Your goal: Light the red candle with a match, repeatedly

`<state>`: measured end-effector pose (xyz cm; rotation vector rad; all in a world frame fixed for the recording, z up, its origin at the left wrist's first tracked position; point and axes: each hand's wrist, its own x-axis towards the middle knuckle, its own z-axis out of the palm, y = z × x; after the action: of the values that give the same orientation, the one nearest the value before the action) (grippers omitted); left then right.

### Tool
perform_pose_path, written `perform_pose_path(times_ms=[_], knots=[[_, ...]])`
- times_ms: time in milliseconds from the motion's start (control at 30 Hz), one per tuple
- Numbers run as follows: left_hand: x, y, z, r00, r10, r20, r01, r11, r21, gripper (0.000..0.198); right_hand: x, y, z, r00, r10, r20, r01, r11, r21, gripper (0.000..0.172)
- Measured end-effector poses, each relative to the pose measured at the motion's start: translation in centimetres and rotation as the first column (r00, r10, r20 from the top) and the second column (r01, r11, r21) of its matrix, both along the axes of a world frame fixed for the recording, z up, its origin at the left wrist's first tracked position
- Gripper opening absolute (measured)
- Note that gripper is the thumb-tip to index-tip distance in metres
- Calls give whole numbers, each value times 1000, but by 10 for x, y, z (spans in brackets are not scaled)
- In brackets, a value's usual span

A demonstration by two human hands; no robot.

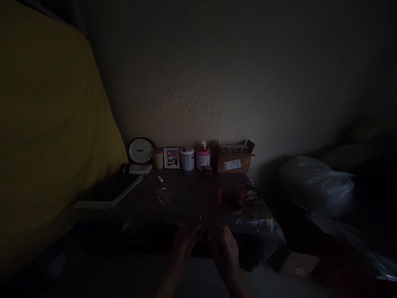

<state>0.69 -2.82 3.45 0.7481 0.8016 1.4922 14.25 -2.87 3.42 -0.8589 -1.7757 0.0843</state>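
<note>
The scene is very dark. My left hand (188, 235) and my right hand (224, 242) are held close together at the table's front edge. The fingers of both are curled inward, and small pale specks show between them; what they pinch is too dark to make out. Beyond my right hand, a dark red holder (230, 199) with upright red sides stands on the table (189, 194). Next to it, a round dish (252, 194) holds thin, pale stick-like pieces. A small clear packet (163, 196) lies farther back on the left, with a small white object (160, 179) behind it.
Along the wall stand a round clock (141, 150), a framed panda picture (171, 158), a white tub (187, 159), a pink tub (203, 158) and an open cardboard box (234, 162). A yellow cloth (56, 111) hangs at left; a plastic bag (316, 186) bulges at right.
</note>
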Motion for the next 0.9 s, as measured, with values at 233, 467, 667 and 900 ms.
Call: perform_pose_path(times_ms=[233, 467, 667, 900], knots=[[-11, -4, -6, 998, 9, -66, -10, 1000, -20, 24, 17, 35, -28, 938, -345, -38, 332, 924, -190, 23], [-49, -1, -32, 994, 71, -86, -77, 994, -72, 29, 36, 38, -24, 879, -353, -322, 260, 919, -297, 21], [-79, -1, -60, 995, 73, -65, -83, 982, -167, 27, 38, 34, -17, 842, -368, -393, 262, 918, -298, 23], [-90, -4, -75, 995, 97, -4, -96, 980, -173, 31, 41, 34, -19, 831, -384, -403, 255, 906, -338, 24]])
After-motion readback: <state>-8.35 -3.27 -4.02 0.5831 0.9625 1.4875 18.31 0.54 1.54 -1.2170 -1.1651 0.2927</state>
